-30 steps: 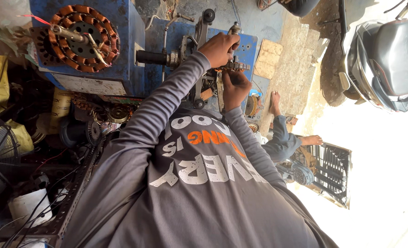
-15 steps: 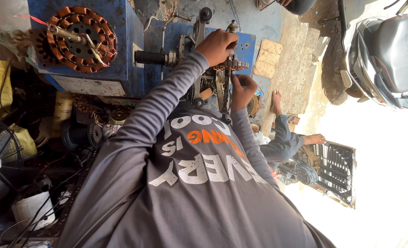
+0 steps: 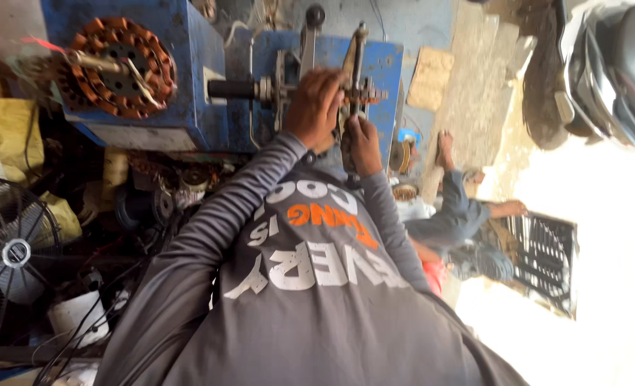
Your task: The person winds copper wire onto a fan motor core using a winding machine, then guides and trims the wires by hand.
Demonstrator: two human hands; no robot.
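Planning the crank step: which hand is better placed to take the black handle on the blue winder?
Left. The left hand grips the shaft right beside the black handle; the right hand sits farther off, at the upright metal bar.

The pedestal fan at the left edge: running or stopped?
Stopped, as far as one frame shows. Behind the wire guard of the fan, the blades show as sharp, separate shapes, not a blur. Neither hand is near it.
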